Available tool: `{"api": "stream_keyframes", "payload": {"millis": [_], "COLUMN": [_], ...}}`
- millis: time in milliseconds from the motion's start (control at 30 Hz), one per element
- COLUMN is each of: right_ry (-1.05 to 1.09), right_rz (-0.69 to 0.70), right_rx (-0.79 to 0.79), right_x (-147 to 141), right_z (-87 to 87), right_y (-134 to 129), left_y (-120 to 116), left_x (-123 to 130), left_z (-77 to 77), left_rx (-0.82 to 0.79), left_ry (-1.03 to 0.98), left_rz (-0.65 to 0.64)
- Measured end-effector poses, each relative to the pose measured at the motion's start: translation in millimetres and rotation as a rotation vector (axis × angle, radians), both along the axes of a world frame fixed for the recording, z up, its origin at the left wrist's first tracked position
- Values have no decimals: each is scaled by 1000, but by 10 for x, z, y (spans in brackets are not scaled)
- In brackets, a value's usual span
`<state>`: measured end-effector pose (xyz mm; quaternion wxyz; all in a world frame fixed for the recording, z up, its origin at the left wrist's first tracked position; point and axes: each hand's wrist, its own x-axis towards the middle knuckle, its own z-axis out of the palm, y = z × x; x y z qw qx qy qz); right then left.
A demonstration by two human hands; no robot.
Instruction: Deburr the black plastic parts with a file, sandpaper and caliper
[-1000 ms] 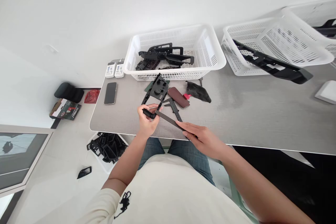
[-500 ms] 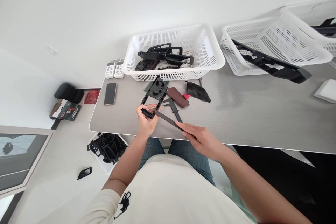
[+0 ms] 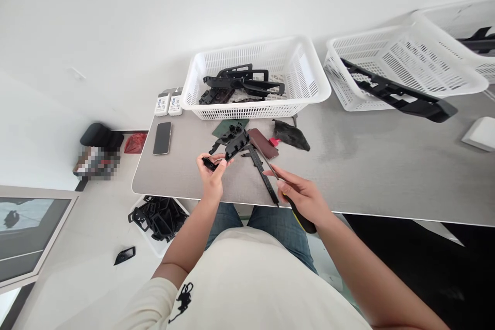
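Note:
My left hand (image 3: 212, 174) is closed around the near end of a black plastic frame part (image 3: 236, 142), which is tilted above the table. In my right hand (image 3: 303, 193) is a file (image 3: 298, 214) with a black and yellow handle, its thin blade pointing up and left toward the part's right side. Whether the blade touches the part I cannot tell. Below the blade, a dark caliper (image 3: 263, 172) lies on the table. Beside it are a dark red sandpaper piece (image 3: 266, 147) and a green sheet (image 3: 222, 128), partly hidden by the part.
A white basket (image 3: 255, 111) with several black parts stands behind my hands. To its right is another basket (image 3: 348, 100) with a long black part (image 3: 402, 94) across it. A phone (image 3: 162, 138) lies left, a crumpled black piece (image 3: 292, 135) right. Below stands a bin of black frames (image 3: 162, 219).
My left hand has turned and tilted the black frame part. The file has swung from its near corner to its right side, blade now edge-on, and its handle has come into view.

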<state>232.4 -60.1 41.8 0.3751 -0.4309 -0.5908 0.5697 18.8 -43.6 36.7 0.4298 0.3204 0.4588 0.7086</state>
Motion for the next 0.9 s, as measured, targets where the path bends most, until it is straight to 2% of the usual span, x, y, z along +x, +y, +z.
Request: {"api": "stream_keyframes", "payload": {"millis": [133,333,533,733,900], "right_ry": [153,279,372,435,426], "right_rz": [-89,-167,-203,-223,-219], "right_rx": [-107,-175,-216,-253,-272], "right_x": [-146,-388,-491,-568,-594], "right_z": [-75,-72,-35,-21,-24], "right_y": [66,147,173,140,115], "left_y": [4,12,47,76,134], "left_x": [-4,-38,-59,87,123], "left_z": [-5,7,64,153,135], "left_rx": [-80,-159,-207,-201,-203], "left_ry": [-87,-156,-206,-215,-244], "left_rz": [28,25,72,145,184]}}
